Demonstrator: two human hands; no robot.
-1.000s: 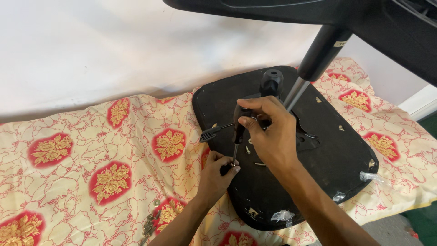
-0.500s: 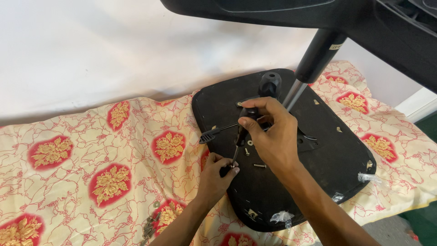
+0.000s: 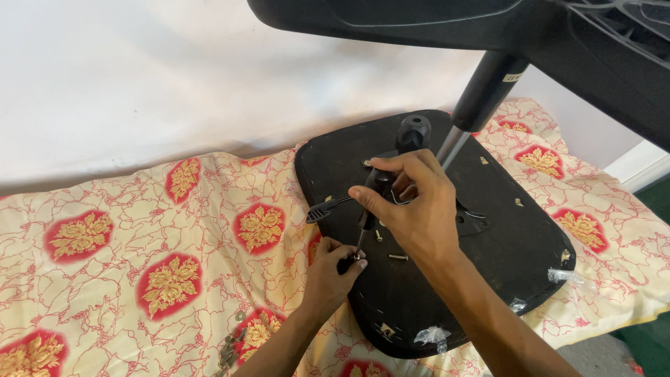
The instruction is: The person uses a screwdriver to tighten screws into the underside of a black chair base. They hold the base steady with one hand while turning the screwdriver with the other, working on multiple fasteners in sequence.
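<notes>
— What's the person holding there?

— A screwdriver (image 3: 368, 209); the right hand (image 3: 413, 209) is closed around its dark handle, shaft pointing down at the black chair-seat underside (image 3: 488, 251); the left hand (image 3: 333, 269) pinches narrowly at the tip, fingers curled on something small I cannot make out.

— And where does the seat lie?

— Upside down on a cream bedsheet (image 3: 139, 237) with red and gold flowers; a loose screw (image 3: 398, 257) rests on the seat just beside the hands; a black lever (image 3: 328, 209) sticks out to the left; the chair's column (image 3: 474, 105) rises behind the right hand.
</notes>
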